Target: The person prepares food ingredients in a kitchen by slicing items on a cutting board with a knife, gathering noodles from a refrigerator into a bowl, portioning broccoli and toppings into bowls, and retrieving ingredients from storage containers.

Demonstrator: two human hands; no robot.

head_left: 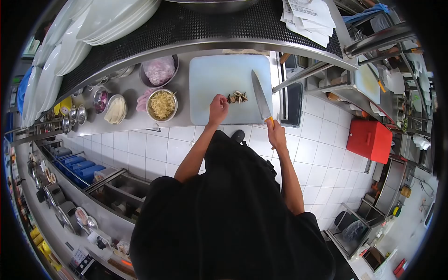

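Observation:
A white cutting board (210, 70) lies on the steel counter in front of me. On it is a small pile of dark and pale sliced pieces (239, 96). My left hand (219, 108) is just left of the pile, over the board, its fingers curled in; whether it holds a small piece is too small to tell. My right hand (276, 134) grips the yellow handle of a large knife (261, 95) at the board's right side. The blade points away from me, to the right of the pile.
Left of the board stand a bowl of pale shreds (162, 105), a bowl with a pink-white bag (159, 71) and smaller bowls. Stacked white plates (116, 21) and papers (309, 18) rest on the shelf above. A red box (369, 141) stands right.

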